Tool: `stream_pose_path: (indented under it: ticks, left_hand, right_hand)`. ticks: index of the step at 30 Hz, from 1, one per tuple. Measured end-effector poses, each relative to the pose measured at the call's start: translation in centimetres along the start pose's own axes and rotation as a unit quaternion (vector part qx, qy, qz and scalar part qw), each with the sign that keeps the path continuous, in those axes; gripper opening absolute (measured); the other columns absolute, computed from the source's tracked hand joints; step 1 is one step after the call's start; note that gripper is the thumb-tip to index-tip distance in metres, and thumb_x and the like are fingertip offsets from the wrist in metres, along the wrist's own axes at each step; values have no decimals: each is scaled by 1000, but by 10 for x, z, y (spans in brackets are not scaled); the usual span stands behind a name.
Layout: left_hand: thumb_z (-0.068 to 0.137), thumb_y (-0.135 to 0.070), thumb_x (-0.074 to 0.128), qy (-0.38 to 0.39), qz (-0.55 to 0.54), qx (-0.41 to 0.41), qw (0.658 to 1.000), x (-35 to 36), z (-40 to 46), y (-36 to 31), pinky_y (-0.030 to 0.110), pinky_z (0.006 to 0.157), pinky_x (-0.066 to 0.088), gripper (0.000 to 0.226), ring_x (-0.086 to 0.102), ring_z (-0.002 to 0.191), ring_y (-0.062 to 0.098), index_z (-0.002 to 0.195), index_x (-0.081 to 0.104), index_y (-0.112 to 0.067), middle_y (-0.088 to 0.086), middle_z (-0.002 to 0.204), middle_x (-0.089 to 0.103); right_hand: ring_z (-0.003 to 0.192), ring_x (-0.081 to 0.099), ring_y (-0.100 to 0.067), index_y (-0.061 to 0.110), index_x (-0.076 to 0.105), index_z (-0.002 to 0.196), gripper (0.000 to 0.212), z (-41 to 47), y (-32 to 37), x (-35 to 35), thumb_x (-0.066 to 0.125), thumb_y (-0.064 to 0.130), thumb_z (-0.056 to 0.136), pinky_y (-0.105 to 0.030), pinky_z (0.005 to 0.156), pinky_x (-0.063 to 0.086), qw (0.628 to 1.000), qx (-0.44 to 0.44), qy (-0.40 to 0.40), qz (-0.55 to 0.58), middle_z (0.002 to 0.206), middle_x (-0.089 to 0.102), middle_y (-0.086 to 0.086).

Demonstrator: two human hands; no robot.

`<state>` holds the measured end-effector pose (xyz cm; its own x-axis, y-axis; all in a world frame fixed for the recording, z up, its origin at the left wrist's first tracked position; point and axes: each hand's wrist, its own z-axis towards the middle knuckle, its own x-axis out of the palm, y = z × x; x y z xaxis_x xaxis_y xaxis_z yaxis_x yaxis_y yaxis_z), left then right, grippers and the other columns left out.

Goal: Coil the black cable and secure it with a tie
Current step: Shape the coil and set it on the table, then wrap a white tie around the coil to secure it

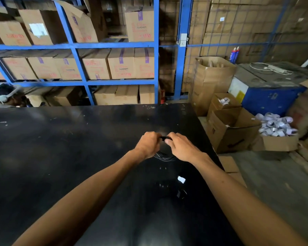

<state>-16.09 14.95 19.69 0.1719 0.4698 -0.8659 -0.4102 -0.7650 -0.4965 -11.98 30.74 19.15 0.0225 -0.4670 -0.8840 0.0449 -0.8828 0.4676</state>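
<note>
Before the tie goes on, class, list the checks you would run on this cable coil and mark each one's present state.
1. Left hand has a grip on the black cable: ok.
2. Right hand grips it too: ok.
3. Cable gathered into loops: ok.
4. Loose end tucked in: cannot tell.
5. Tie ready in a hand: cannot tell.
6. Bare black table beneath the coil: ok.

Pretty dim overall, soft glare on the glossy black surface (pixel 78 139), motion blur near the bottom, and fisheye bending the shelves (pixel 114 45).
</note>
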Motion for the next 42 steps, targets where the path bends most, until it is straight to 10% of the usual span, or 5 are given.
stream_pose_path:
  ticks: [7, 14, 25, 32, 42]
  left_hand:
    - [98, -10, 46, 56, -34, -91, 994, 59, 0, 37, 38, 70, 49, 26, 66, 88, 38, 106, 70, -3, 20, 98, 70]
    - [96, -7, 48, 93, -28, -156, 983, 104, -8, 74, 32, 65, 41, 23, 66, 87, 41, 97, 69, 1, 22, 93, 71]
    - [95, -7, 46, 96, -52, -186, 976, 122, -5, 89, 33, 65, 40, 26, 64, 87, 43, 95, 70, 2, 25, 92, 71]
    - [96, -10, 49, 53, -86, -177, 979, 114, 4, 77, 31, 64, 40, 27, 65, 81, 36, 105, 74, -5, 20, 86, 70]
    - [100, -17, 50, 44, -109, -91, 989, 92, 4, 58, 39, 80, 55, 39, 69, 87, 30, 137, 58, -7, 17, 99, 73]
  right_hand:
    - [109, 62, -22, 17, 62, 122, 24, -16, -64, 48, 55, 23, 99, -39, 96, 52, 994, 60, -5, 87, 119, 59, -4]
    - [109, 62, -25, 30, 62, 124, 37, -50, -114, 116, 67, 34, 88, -35, 84, 49, 969, 100, 225, -28, 113, 59, 0]
    - [92, 72, -26, 15, 80, 86, 20, -17, -112, 129, 63, 4, 85, -34, 82, 58, 983, 131, 127, 15, 98, 76, -6]
    - [87, 71, -18, 14, 82, 95, 15, 6, -77, 73, 77, 5, 83, -31, 83, 54, 991, -76, 26, 108, 94, 78, -5]
    - [90, 71, -26, 14, 74, 102, 14, -4, -59, 90, 67, 7, 93, -41, 77, 56, 996, -89, -18, -6, 97, 77, -7]
